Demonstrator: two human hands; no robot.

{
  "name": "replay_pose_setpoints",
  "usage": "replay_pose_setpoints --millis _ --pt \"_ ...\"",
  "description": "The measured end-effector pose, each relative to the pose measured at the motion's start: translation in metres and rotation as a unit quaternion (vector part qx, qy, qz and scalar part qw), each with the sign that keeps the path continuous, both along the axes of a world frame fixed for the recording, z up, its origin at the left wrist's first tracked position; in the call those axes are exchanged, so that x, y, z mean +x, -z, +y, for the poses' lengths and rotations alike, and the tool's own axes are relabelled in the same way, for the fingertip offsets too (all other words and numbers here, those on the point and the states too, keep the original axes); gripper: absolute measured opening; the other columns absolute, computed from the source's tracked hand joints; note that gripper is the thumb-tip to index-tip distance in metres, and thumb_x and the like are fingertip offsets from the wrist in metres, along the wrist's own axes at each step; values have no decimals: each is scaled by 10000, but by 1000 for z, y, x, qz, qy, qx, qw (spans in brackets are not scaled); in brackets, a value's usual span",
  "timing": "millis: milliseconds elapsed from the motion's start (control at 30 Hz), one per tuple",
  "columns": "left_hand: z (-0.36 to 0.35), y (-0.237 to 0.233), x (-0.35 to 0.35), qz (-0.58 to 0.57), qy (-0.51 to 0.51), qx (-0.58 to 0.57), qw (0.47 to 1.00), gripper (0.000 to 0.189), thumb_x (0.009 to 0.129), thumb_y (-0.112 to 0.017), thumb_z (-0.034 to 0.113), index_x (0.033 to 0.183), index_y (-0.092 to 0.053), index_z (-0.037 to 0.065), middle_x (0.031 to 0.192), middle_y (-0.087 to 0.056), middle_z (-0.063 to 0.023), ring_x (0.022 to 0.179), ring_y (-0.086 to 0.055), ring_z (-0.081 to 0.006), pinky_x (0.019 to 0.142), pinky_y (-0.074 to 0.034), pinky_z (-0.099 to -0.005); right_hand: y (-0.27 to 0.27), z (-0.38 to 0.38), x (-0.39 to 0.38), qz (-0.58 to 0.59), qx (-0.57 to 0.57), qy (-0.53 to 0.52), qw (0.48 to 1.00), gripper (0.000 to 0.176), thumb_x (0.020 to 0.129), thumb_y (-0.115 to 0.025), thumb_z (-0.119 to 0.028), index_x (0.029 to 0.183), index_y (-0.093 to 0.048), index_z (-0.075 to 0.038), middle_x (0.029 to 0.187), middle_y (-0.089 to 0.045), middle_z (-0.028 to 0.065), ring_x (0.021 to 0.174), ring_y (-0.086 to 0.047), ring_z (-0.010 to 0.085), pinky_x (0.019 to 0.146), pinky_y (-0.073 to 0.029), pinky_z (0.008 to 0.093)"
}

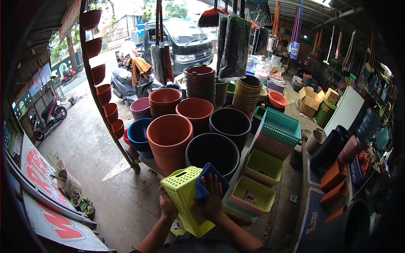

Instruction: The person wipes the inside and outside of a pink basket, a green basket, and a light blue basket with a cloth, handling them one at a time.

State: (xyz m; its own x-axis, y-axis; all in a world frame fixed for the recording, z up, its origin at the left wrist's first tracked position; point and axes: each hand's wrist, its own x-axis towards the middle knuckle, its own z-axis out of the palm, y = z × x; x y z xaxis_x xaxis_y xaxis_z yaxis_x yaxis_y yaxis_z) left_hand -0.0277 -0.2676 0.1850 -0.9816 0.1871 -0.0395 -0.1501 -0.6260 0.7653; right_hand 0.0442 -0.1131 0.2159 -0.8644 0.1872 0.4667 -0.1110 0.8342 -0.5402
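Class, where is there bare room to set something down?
Bare: grey concrete floor between red-lettered white signboards and pole-mounted brown plastic pots. Crowded: beyond the held lime rectangular plastic basket, where round orange pots and black plastic pots cluster.

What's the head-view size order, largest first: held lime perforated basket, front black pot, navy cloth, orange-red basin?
Lime perforated basket, front black pot: too close to rank
Navy cloth, partly hand-covered
Orange-red basin
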Motion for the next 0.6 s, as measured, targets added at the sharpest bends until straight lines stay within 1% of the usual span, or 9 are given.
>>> replay_pose_setpoints --millis 33,133,267,333,367,433,500,567,600 --pt "-1 -1 -3 8 1 -10 1000 640 1036 -241 520 1196 -547 -19 1095 -661 -134 913 -676 -214 814 -554 -338 9 -6 6 1 1 -1 1000 840 821 -576 -419 1551 -223 -200 1610 -127 172 1489 -94 366 1168 -56 549" --pt "-3 8 -14 6 -13 0 1000 640 1031 -256 529 1236 -523 -15 1124 -649 -140 956 -662 -217 835 -544 -343 24 -28 35 17 106 -174 979 772 856 -530 -396 1544 -244 -194 1600 -177 165 1477 -147 378 1165 -98 547" --pt "-3 16 -27 -21 -34 65 997 648 1020 -274 553 1263 -502 -2 1145 -636 -143 970 -655 -232 847 -541 -354 51 -11 56 -26 135 -171 976 814 793 -580 -482 1512 -335 -190 1583 -224 171 1464 -188 380 1166 -112 538" --pt "-6 18 -32 -31 -37 81 996 650 1017 -278 559 1264 -501 0 1137 -637 -142 960 -657 -237 847 -543 -361 62 1 66 6 16 -93 995 670 881 -494 -378 1501 -353 -168 1576 -260 149 1473 -200 329 1163 -143 516" --pt "-8 13 -34 -43 -39 69 996 649 1016 -280 560 1263 -501 1 1129 -638 -139 951 -659 -240 844 -545 -367 69 11 77 6 18 -95 995 670 881 -494 -378 1501 -353 -168 1576 -260 149 1473 -200 329 1163 -143 516" --pt "-10 11 -38 -53 -43 55 996 648 1016 -282 560 1262 -501 3 1120 -640 -136 942 -660 -244 841 -547 -373 86 32 105 -60 98 -99 988 668 864 -541 -362 1466 -402 -110 1538 -329 173 1451 -257 321 1153 -179 507" --pt "-8 17 -41 -49 -55 49 996 641 1001 -301 581 1263 -524 40 1132 -635 -141 966 -657 -275 837 -560 -427 101 53 123 -41 -17 34 998 621 889 -573 -318 1420 -431 -29 1456 -431 222 1378 -389 338 1116 -286 466" --pt "-3 14 -40 -44 -18 67 997 645 1000 -305 583 1260 -523 35 1131 -635 -142 966 -658 -274 835 -560 -422 121 71 141 -28 -313 81 946 459 956 -525 -286 1287 -536 31 1266 -590 210 1200 -560 276 1010 -410 364" --pt "1 12 -37 -38 17 85 996 650 998 -308 585 1257 -523 29 1130 -635 -143 967 -658 -273 834 -560 -418 142 85 152 -43 -332 168 927 400 975 -503 -272 1230 -560 31 1178 -617 168 1102 -585 235 956 -437 332"
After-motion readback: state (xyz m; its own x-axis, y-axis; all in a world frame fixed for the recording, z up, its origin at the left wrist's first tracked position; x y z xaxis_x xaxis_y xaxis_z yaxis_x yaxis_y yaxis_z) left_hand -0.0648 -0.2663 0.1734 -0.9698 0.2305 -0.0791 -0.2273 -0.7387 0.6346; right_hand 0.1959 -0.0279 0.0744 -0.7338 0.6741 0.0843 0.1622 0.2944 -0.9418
